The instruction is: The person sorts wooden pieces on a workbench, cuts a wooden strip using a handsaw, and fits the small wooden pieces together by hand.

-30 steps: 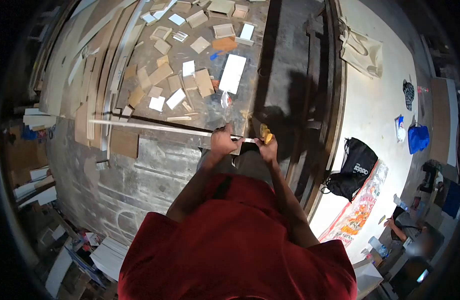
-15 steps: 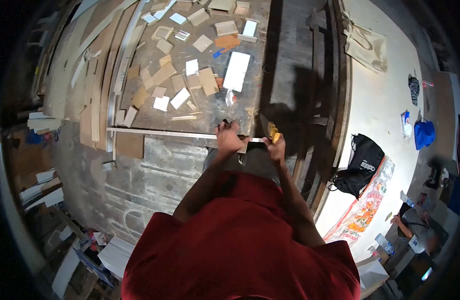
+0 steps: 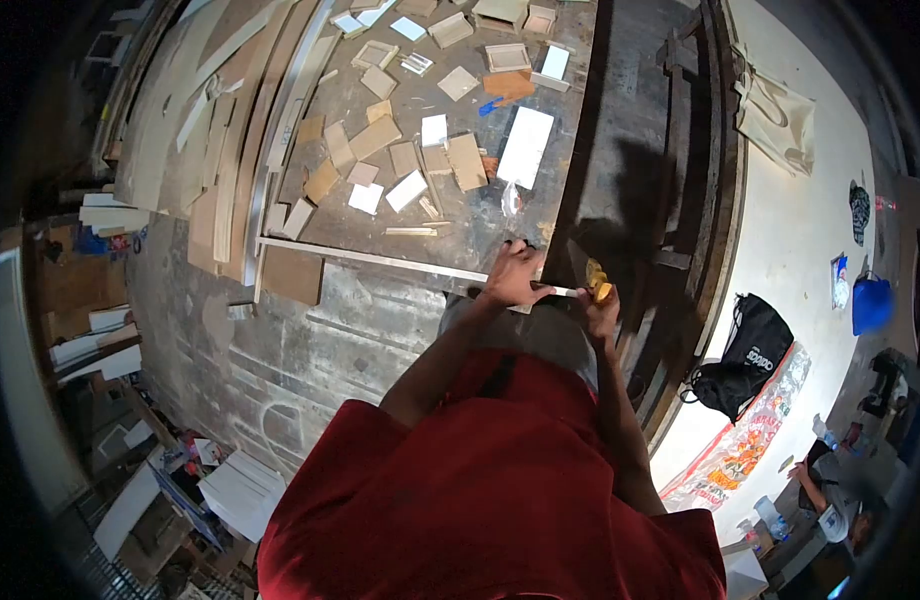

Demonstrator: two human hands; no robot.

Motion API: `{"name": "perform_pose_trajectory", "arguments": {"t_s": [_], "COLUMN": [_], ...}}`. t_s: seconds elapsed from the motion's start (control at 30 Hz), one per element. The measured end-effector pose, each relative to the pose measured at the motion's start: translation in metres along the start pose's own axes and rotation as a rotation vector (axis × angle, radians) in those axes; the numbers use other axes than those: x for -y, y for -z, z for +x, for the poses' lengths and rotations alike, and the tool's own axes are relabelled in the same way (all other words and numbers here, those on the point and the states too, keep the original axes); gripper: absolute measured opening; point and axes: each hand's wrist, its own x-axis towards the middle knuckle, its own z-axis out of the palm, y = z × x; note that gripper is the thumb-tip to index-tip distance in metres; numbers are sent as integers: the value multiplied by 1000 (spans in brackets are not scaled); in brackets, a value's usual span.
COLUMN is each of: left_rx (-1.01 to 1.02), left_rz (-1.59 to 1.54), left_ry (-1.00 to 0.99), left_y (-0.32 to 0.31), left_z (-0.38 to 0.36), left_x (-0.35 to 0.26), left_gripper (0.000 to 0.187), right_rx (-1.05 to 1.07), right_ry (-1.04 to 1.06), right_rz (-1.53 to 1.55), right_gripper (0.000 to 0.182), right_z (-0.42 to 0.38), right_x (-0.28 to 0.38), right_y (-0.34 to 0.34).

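The strip (image 3: 380, 260) is running from left of centre rightward and slightly downward along the table's (image 3: 460, 222) lower edge, the left hand (image 3: 512, 276) pinching it near its right end, the right hand (image 3: 602, 312), nearest that end, gripping the saw (image 3: 599, 283).

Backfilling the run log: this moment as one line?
left hand: at long strip | right hand: holding yellow-handled tool | board pieces: scattered on worktop

The strip (image 3: 380, 262) is displaced rightward: its far end, first seen projecting past the rail (image 3: 301, 85), now lies beside it. The counter (image 3: 470, 228) appears further right in view.
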Motion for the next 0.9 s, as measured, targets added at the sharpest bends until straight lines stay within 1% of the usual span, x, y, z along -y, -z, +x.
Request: {"name": "perform_pose_trajectory", "arguments": {"t_s": [0.07,0.1,0.17,0.3,0.37,0.4,0.47,0.5,0.57,0.6,0.67,0.7,0.77,0.8,0.83,0.9], "left_rx": [-3,-29,-52,-89,-96,-107,-120,-120,-105,-109,-106,-104,-103,-101,-96,-107], "left_rz": [-6,-11,-17,-22,-6,-3,-1,-3,-4,9,23,28,32,34,37,27], "left_ry": [-5,-18,-30,-95,-116,-113,-124,-137,-106,-109,-116,-110,-106,-119,-134,-152], "left_y": [-5,-5,-6,-9,-8,-6,-5,-5,-7,-8,-7,-5,-5,-6,-6,-8], "left_z": [2,3,4,6,7,6,7,8,11,10,9,9,10,9,9,9], "left_x": [-2,-5,-7,-7,-7,-8,-11,-11,-12,-13,-14,-16,-16,-14,-12,-8], "left_gripper": [57,56,56,59,61,62,63,63,65,65,65,64,63,63,63,64], "right_rx": [-13,-13,8,5,-37,-44,0,-28,-63,-79,-159,-166,-233,-300,-304,-262], "right_ry": [-59,-61,-8,-32,-55,-58,-19,-22,96,90,-55,-59,-110,-70,-73,-114], "right_rz": [357,357,147,167,86,83,308,292,-79,-89,9,7,60,85,87,85], "right_gripper": [30,30,31,32,31,31,33,33,36,36,25,25,31,28,28,19], "right_z": [4,5,6,2,-1,-4,-11,-10,2,2,-1,-5,-11,-11,-13,-22], "right_x": [-12,-11,-11,-5,0,5,16,7,-23,-22,-19,-9,14,10,6,6], "right_y": [3,5,11,18,17,15,14,17,24,28,32,36,44,46,53,68]}}
